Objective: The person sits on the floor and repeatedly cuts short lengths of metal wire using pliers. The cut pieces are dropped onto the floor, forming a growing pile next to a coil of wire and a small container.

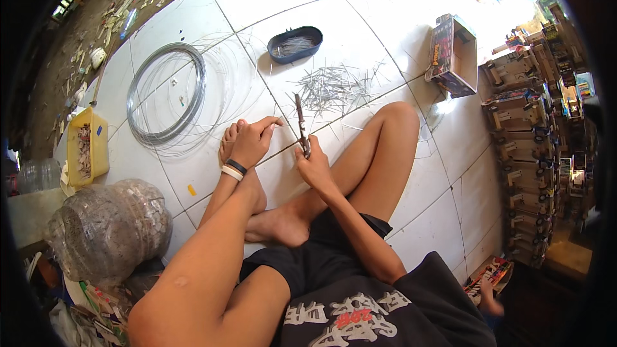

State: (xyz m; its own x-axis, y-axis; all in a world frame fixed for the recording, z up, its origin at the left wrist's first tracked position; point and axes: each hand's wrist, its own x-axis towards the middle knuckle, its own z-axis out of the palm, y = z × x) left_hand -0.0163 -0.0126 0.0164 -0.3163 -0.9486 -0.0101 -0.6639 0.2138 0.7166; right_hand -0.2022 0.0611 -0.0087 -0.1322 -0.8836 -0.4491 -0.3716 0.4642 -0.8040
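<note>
My right hand (313, 166) is wrapped round the handles of pliers (301, 119), their jaws pointing away from me. Left of the pliers, my left hand (252, 142) reaches over my foot with thumb and forefinger close together. What it pinches, if anything, is too thin to make out. A loose coil of silvery wire (134, 106) lies on the tiles at the far left. Just beyond the pliers is a scattered heap of short cut wire pieces (331, 90). Behind the heap stands a dark blue oval container (292, 58) with more wire pieces inside.
An open printed box (442, 83) stands at the far right. Stacked wooden pieces with wheels (524, 173) line the right side. On the left are a yellow bin (98, 164) and a large bulging clear plastic container (119, 228). Another person's limb (490, 299) shows at lower right.
</note>
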